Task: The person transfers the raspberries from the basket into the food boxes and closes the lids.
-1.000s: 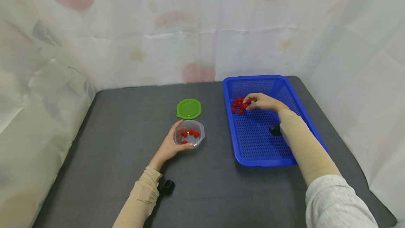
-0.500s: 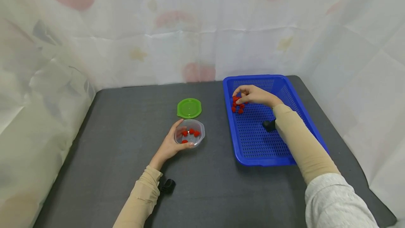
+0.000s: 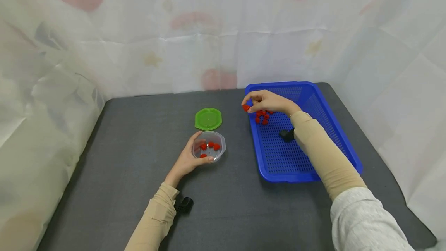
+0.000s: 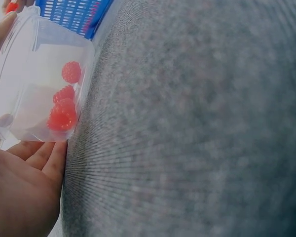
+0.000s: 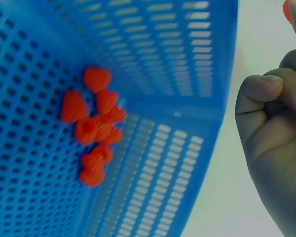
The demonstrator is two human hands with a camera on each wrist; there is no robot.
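My left hand (image 3: 188,161) grips a clear plastic tub (image 3: 220,138) on the table, thumb at the near side and fingers round the far side. Several red raspberries (image 4: 62,114) lie on the tub's bottom. Over the left rim of the blue basket (image 3: 259,158), my right hand (image 3: 271,101) pinches a single raspberry (image 3: 246,107) between thumb and fingertips. More raspberries (image 5: 91,128) are heaped in the basket's far left corner. In the right wrist view only an edge of the pinched berry shows; its other fingers are curled in.
A green lid (image 3: 208,119) lies on the dark grey table (image 3: 139,146) just behind the tub. The basket stands at the table's right, its raised rim between the heaped berries and the tub. White patterned curtains (image 3: 195,57) enclose the back and sides.
My right hand has picked a raspberry from the heap and moved left, up over the basket's left rim. The left hand and tub have stayed in place.
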